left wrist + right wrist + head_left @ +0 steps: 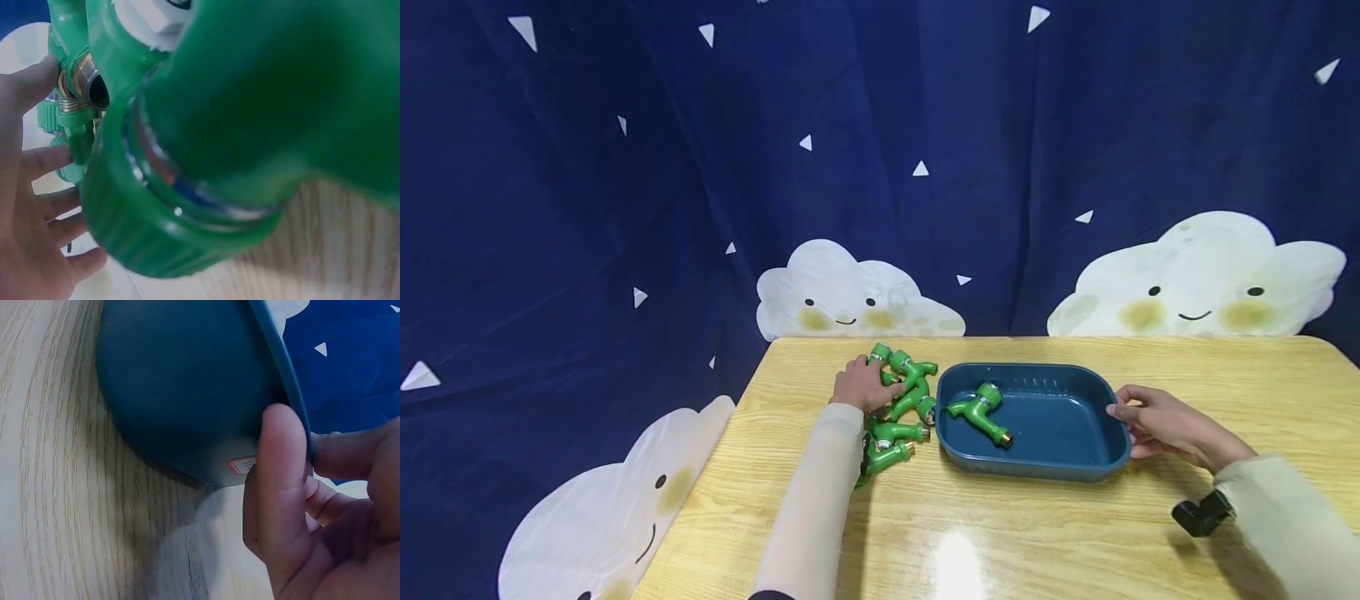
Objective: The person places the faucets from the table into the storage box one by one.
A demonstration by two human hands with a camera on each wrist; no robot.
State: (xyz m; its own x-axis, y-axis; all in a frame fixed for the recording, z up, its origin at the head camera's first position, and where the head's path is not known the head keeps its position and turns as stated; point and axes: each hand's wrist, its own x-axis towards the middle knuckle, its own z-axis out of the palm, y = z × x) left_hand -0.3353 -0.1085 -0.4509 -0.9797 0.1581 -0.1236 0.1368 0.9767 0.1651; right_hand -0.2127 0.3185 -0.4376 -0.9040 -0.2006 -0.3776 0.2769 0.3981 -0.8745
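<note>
My left hand (859, 385) reaches over a pile of green plastic faucets (913, 404) on the table's left side. In the left wrist view, its thumb and spread fingers (47, 161) lie about a faucet with a brass threaded end (80, 76), and a big faucet cap (162, 206) blocks much of the view. A dark blue rectangular basin (1033, 468) stands just right of the pile, holding one green faucet (981, 414). My right hand (1168, 425) pinches the basin's right rim, thumb and fingers on opposite sides of the wall.
Light wood-grain table (1000, 542) lies under everything. Behind it hangs a dark blue curtain (865, 192) with white triangles and smiling clouds. Some faucets of the pile lie below the left forearm, partly covered by the sleeve (812, 500). A small label (242, 465) sticks to the basin's outer wall.
</note>
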